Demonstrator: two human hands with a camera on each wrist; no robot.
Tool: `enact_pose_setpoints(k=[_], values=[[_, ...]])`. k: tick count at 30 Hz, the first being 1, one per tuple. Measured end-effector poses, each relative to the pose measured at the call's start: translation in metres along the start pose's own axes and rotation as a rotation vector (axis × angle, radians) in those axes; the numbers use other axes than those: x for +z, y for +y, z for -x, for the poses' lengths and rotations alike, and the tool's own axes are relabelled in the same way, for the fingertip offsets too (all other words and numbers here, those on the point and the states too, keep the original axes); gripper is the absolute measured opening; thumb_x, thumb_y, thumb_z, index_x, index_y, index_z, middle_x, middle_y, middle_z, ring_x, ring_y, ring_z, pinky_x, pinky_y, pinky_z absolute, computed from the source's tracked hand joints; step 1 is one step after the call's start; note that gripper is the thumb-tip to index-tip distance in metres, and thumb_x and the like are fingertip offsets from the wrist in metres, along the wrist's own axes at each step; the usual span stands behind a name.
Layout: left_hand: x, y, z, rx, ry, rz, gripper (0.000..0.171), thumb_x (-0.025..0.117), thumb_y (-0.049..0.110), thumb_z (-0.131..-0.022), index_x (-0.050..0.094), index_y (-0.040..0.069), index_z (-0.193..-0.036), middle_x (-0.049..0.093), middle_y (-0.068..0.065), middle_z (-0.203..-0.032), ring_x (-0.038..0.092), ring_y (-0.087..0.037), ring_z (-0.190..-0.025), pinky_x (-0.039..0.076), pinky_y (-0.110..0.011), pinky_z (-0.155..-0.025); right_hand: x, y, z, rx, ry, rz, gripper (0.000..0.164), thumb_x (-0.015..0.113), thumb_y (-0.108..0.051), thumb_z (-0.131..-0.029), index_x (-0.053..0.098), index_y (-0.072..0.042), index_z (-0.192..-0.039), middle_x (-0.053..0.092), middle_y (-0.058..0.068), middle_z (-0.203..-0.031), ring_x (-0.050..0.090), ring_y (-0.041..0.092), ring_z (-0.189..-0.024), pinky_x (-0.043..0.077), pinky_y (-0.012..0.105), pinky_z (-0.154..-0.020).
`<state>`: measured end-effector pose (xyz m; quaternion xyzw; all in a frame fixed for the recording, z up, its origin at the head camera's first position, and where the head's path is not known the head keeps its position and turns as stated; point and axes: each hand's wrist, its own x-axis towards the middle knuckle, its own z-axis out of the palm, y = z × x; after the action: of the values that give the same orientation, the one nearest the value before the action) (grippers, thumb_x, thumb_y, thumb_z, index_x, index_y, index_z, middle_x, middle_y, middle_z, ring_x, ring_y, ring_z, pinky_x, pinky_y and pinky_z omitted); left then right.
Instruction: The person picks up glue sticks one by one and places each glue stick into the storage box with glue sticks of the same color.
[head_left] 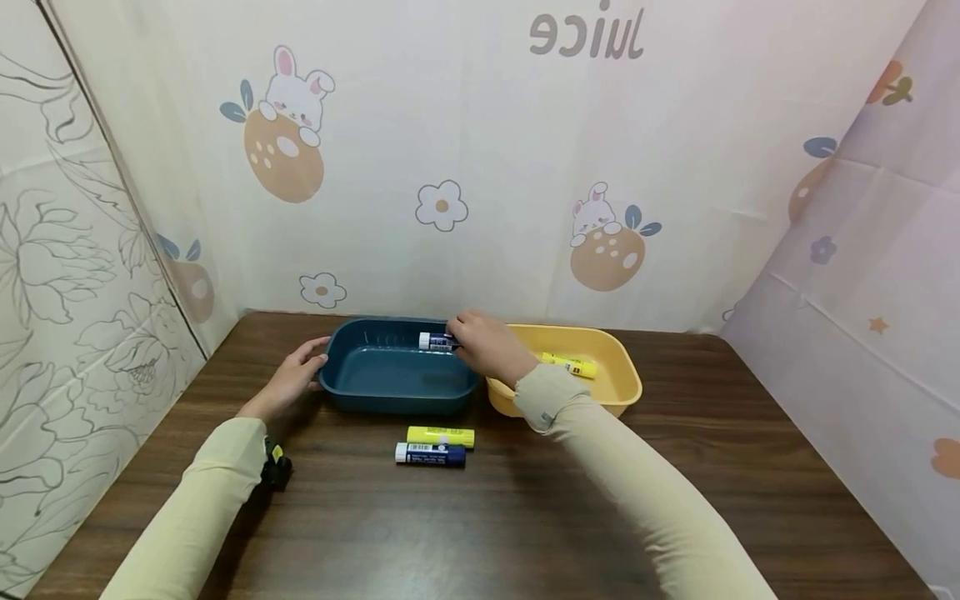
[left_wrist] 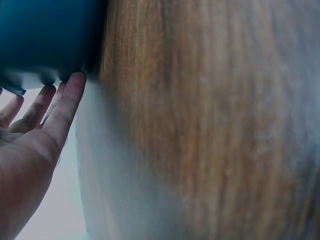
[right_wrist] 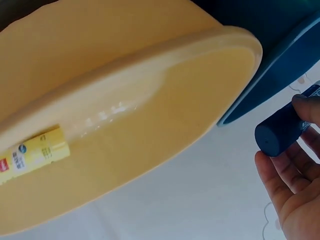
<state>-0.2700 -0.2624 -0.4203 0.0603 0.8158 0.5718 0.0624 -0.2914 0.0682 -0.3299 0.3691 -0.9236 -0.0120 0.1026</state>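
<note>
Held glue stick (head_left: 437,342): smooth dark-blue cylinder, white at one end, printed label round the barrel. Position: over the right end of the blue tray, roughly level; contact with the tray cannot be told.

Right hand (head_left: 491,343): thumb and fingers pinch the blue end of that stick, closed to its width.

Blue tray (head_left: 401,402): glossy, plastic-looking; rounded oblong, raised walls, thin rim.

Left hand (head_left: 294,375): fingers extended and slightly spread, tips touching the outer left end of the blue tray.

Yellow tray (head_left: 628,387): same rounded form, glossy inside, beside the blue one on the right. Contains a bright yellow glue stick (head_left: 581,367), printed, lying on its side.

Loose pair, in front of the blue tray: one plain-bodied yellow tube (head_left: 441,436) and, just nearer, a white-and-navy tube (head_left: 431,454), lying side by side.

Table (head_left: 345,533): dark brown, streaked wood grain, soft sheen.

Curtain (head_left: 510,167): pale, lightly creased cloth, printed with rabbits, oranges and outlined flowers.

Sleeves (head_left: 637,483): pale yellow-green fabric, wrinkled, cuffed.
</note>
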Motion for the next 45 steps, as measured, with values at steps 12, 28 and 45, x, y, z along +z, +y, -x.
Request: enact_pose_setpoints(k=[12,28,45], values=[[-0.002,-0.002,0.001,-0.006,0.013,0.012,0.051,0.032,0.021,-0.104,0.019,0.001,-0.15,0.029,-0.032,-0.143,0.045,-0.044,-0.119,0.049,-0.046,-0.09,0.023,-0.004,-0.017,0.032,-0.002,-0.021,0.024,0.066,-0.014,-0.09,0.062,-0.007,-0.113,0.062,0.007,-0.104,0.056,0.018,-0.093,0.05,0.028,-0.083],[-0.003,0.002,0.001,0.012,-0.008,0.034,0.05,0.033,0.018,-0.104,0.02,-0.001,-0.149,0.032,-0.033,-0.142,0.049,-0.043,-0.116,0.049,-0.049,-0.09,0.044,-0.009,-0.025,0.052,-0.059,-0.037,0.024,0.066,-0.016,-0.09,0.062,-0.008,-0.113,0.06,0.008,-0.105,0.055,0.02,-0.096,0.05,0.031,-0.081],[-0.004,0.004,0.0,-0.001,-0.012,0.008,0.05,0.034,0.019,-0.104,0.02,0.001,-0.149,0.035,-0.033,-0.139,0.05,-0.043,-0.115,0.049,-0.048,-0.089,0.068,-0.008,-0.036,0.095,-0.151,-0.041,0.027,0.064,-0.016,-0.091,0.062,-0.005,-0.115,0.062,0.01,-0.105,0.056,0.021,-0.097,0.05,0.033,-0.084]])
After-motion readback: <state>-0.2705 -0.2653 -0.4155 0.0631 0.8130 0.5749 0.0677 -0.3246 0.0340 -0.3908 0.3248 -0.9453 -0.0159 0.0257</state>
